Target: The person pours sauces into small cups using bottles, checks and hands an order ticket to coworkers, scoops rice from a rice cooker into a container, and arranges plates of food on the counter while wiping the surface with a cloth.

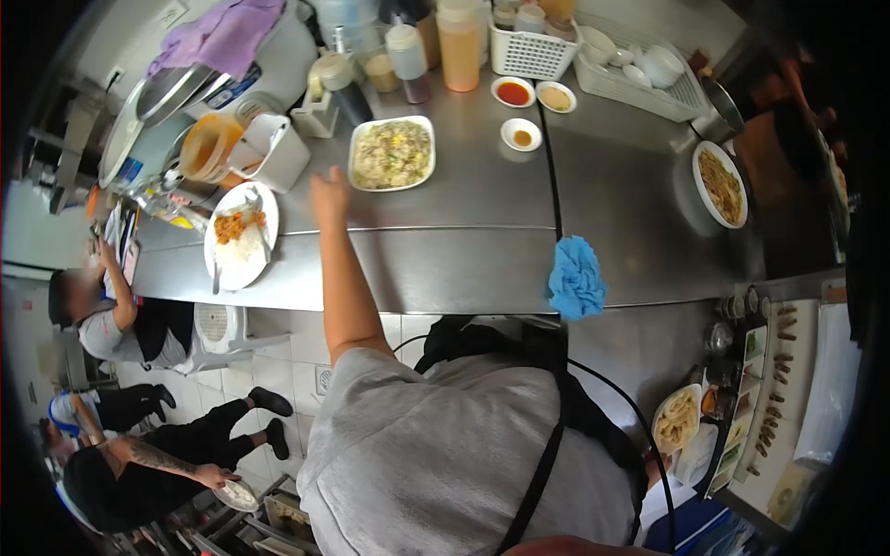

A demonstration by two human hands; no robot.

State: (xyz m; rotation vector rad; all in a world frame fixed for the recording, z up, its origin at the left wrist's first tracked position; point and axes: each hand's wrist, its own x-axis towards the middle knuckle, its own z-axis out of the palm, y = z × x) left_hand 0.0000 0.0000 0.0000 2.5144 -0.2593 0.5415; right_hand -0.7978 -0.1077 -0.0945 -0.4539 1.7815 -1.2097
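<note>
My left hand (329, 196) reaches over the steel counter, its fingers apart and slightly blurred, with nothing in them. Just right of it stands a white square dish (356, 176) of yellowish, green-flecked food, a small gap away. To its left lies a white oval plate (243, 275) with rice, an orange-red dish and cutlery. At the lower right, only part of my right hand (657, 469) shows beside my body. It is at the lower edge of a white plate (660, 424) of pale yellow food and appears to grip it; the fingers are mostly hidden.
A crumpled blue cloth (577, 278) lies at the counter's front edge. Sauce dishes (513, 91), squeeze bottles (461, 46) and a white basket (533, 54) stand at the back. A noodle plate (739, 215) is at right. Other people (176, 454) are at left, one holding a bowl.
</note>
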